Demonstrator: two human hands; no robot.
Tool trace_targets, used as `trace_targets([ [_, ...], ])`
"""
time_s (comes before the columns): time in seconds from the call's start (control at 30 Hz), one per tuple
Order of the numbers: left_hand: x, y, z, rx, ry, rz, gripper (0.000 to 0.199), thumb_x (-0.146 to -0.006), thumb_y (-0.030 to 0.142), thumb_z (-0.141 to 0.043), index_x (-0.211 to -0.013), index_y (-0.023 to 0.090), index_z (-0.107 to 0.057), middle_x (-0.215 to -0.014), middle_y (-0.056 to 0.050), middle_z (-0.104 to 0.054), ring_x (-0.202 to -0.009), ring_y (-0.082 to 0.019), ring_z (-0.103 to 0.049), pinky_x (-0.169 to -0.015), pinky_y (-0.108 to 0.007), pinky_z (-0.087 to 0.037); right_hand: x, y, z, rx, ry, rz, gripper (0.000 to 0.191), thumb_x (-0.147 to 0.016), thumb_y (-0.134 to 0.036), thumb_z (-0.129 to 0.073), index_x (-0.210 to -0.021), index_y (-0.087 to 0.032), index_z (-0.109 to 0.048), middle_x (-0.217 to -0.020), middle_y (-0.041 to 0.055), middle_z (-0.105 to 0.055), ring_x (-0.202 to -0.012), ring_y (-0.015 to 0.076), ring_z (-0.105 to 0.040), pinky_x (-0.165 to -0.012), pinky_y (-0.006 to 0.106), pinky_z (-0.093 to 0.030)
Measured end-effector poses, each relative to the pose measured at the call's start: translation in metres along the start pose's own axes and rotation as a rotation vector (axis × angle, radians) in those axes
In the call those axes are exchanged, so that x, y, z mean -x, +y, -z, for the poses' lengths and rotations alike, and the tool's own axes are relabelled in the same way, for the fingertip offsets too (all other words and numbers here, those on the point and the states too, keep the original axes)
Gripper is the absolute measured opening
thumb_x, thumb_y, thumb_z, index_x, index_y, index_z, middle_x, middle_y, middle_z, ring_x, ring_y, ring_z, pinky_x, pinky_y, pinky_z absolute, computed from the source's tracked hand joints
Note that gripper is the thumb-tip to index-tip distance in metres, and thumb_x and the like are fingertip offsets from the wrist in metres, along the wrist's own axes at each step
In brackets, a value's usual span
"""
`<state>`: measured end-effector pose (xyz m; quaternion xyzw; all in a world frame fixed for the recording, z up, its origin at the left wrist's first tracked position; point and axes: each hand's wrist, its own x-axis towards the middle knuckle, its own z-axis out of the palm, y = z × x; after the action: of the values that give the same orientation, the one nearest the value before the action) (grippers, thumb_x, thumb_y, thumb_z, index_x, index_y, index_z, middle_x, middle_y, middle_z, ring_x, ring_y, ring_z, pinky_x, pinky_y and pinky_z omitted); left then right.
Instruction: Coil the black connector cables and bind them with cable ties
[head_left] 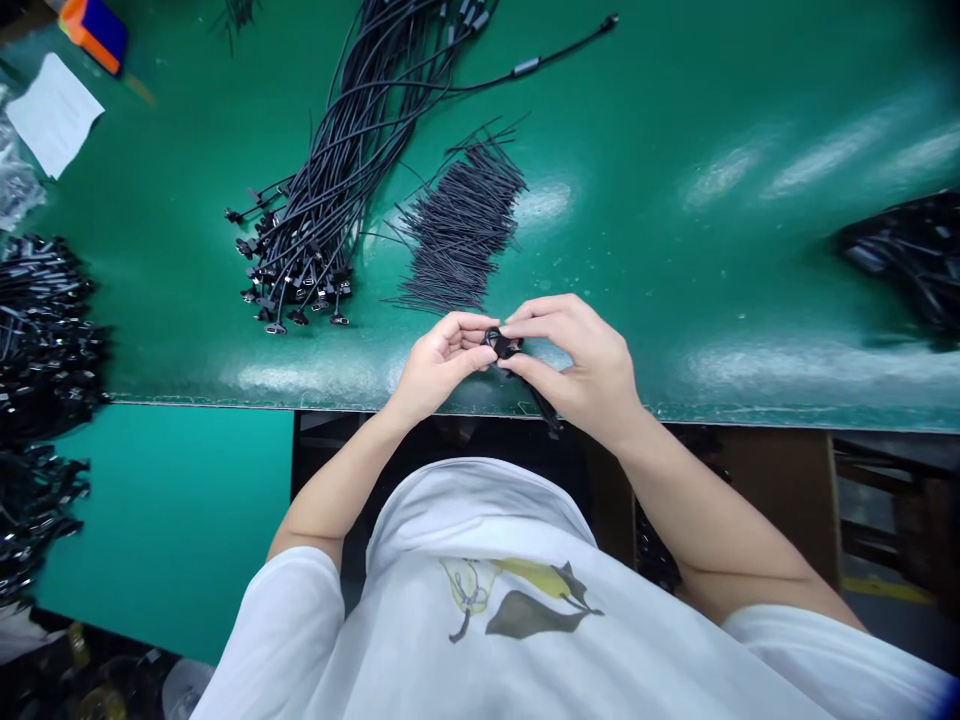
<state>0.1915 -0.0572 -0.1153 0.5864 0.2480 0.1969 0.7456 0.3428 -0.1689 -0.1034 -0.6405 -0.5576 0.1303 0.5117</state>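
My left hand [439, 365] and my right hand [574, 365] meet above the front edge of the green bench mat [637, 250]. Between their fingertips they pinch a small black cable connector [502, 345], partly hidden by my fingers. A short black cable [544, 403] trails from it toward me, over the mat's edge. Just beyond my hands lies a pile of short black wires [457, 225]. To its left is a bundle of long black cables with metal-tipped connectors [300, 260].
Heaps of black cable assemblies [41, 340] lie at the far left, and another heap [900, 255] sits at the right. A white paper sheet [54, 115] and a blue-and-orange box [94, 33] are at the top left. A lower teal surface [165, 530] lies at the left.
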Motion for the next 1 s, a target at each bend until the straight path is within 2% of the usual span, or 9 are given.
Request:
trace_targets([
  [0.1, 0.001, 0.0, 0.001, 0.013, 0.005, -0.006, 0.042, -0.074, 0.041, -0.083, -0.106, 0.018, -0.068, -0.094, -0.002, -0.07, -0.085, -0.011, -0.064, -0.076, -0.023, -0.051, 0.001, -0.003, 0.004, 0.147, -0.05, 0.092, 0.011, -0.09, -0.029, -0.067, -0.099, -0.024, -0.071, -0.104, 0.0075, -0.07, -0.096, 0.0213, -0.066, -0.087, 0.04, -0.055],
  [0.23, 0.006, 0.003, 0.001, -0.012, 0.002, -0.012, 0.037, -0.077, 0.04, -0.081, -0.105, 0.018, -0.07, -0.099, -0.004, -0.071, -0.09, -0.013, -0.065, -0.078, -0.024, -0.052, 0.003, 0.002, 0.01, -0.011, -0.173, 0.077, 0.015, -0.088, -0.031, -0.07, -0.101, -0.024, -0.069, -0.108, 0.007, -0.068, -0.1, 0.0202, -0.066, -0.085, 0.035, -0.057],
  [0.33, 0.011, 0.006, -0.001, -0.026, -0.019, -0.034, 0.037, -0.078, 0.041, -0.079, -0.107, 0.018, -0.07, -0.102, -0.005, -0.071, -0.093, -0.014, -0.066, -0.082, -0.025, -0.052, 0.006, 0.003, 0.01, -0.221, -0.188, -0.054, 0.014, -0.091, -0.035, -0.066, -0.101, -0.025, -0.068, -0.11, 0.0066, -0.067, -0.104, 0.0196, -0.065, -0.084, 0.034, -0.058],
  [0.4, 0.014, 0.007, -0.003, -0.059, -0.049, -0.035, 0.043, -0.076, 0.042, -0.081, -0.109, 0.019, -0.068, -0.104, -0.005, -0.07, -0.09, -0.013, -0.065, -0.082, -0.026, -0.053, 0.009, 0.001, 0.008, -0.338, -0.173, -0.18, 0.014, -0.089, -0.036, -0.068, -0.096, -0.025, -0.066, -0.107, 0.0053, -0.066, -0.099, 0.0183, -0.066, -0.083, 0.033, -0.059],
  [0.57, 0.018, 0.006, -0.008, -0.159, -0.023, 0.004, 0.051, -0.072, 0.048, -0.083, -0.11, 0.018, -0.065, -0.11, -0.006, -0.067, -0.092, -0.015, -0.066, -0.086, -0.028, -0.054, 0.011, 0.0, -0.002, -0.468, -0.161, -0.449, 0.035, -0.077, -0.041, -0.078, -0.097, -0.023, -0.057, -0.102, 0.0028, -0.064, -0.088, 0.0163, -0.066, -0.08, 0.031, -0.06],
  [0.73, 0.017, 0.003, -0.008, -0.118, -0.039, 0.051, 0.053, -0.078, 0.054, -0.076, -0.114, 0.018, -0.061, -0.119, -0.009, -0.066, -0.105, -0.018, -0.065, -0.095, -0.031, -0.052, 0.014, 0.014, -0.006, -0.47, -0.205, -0.458, 0.045, -0.075, -0.049, -0.078, -0.106, -0.025, -0.056, -0.109, 0.0044, -0.063, -0.097, 0.0192, -0.066, -0.088, 0.035, -0.059],
  [0.87, 0.009, -0.003, -0.004, -0.137, 0.024, 0.024, 0.046, -0.082, 0.053, -0.072, -0.109, 0.017, -0.061, -0.112, -0.008, -0.068, -0.105, -0.017, -0.065, -0.099, -0.032, -0.05, 0.025, 0.027, -0.009, -0.374, -0.243, -0.419, 0.073, -0.07, -0.054, -0.082, -0.13, -0.026, -0.054, -0.13, 0.0098, -0.059, -0.112, 0.0245, -0.063, -0.093, 0.04, -0.057],
  [0.93, 0.004, -0.007, -0.002, -0.154, 0.052, 0.002, 0.045, -0.083, 0.049, -0.072, -0.112, 0.017, -0.061, -0.114, -0.009, -0.068, -0.107, -0.017, -0.064, -0.101, -0.032, -0.049, 0.034, 0.03, -0.01, -0.249, -0.272, -0.404, 0.069, -0.077, -0.052, -0.076, -0.136, -0.024, -0.053, -0.127, 0.0113, -0.063, -0.108, 0.0248, -0.065, -0.091, 0.042, -0.058],
  [1.0, 0.0, -0.011, -0.001, -0.173, 0.058, -0.005, 0.045, -0.083, 0.046, -0.073, -0.115, 0.018, -0.06, -0.118, -0.01, -0.068, -0.11, -0.018, -0.064, -0.103, -0.033, -0.048, 0.042, 0.029, -0.009, -0.12, -0.298, -0.38, 0.053, -0.087, -0.046, -0.066, -0.133, -0.022, -0.057, -0.116, 0.0108, -0.069, -0.099, 0.0237, -0.068, -0.088, 0.042, -0.058],
])
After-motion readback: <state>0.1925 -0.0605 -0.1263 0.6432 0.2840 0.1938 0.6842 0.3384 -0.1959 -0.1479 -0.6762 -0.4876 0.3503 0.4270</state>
